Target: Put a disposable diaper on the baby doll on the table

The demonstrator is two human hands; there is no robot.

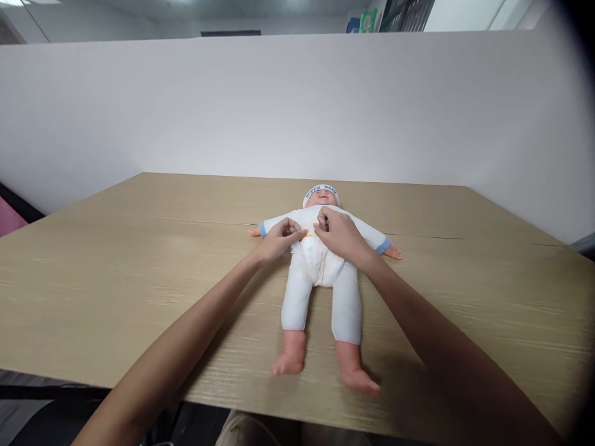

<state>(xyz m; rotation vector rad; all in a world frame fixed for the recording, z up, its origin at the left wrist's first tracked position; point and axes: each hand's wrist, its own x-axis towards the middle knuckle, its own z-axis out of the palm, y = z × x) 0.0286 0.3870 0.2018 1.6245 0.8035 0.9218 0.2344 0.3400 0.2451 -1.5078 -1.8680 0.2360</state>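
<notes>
Both hands (pixel 309 235) pinch the doll's (pixel 320 272) white suit.

A doll (pixel 320 272) lies on its back on the table (pixel 139 279), near the middle, head toward the far edge and feet toward the near edge. Its arms spread out to either side (legs slightly apart). The left hand (pixel 279 238) rests on the doll's chest from the left, the right hand (pixel 339 234) from the right, fingertips close together at the middle. A wall (pixel 297 105) stands behind the table.
</notes>
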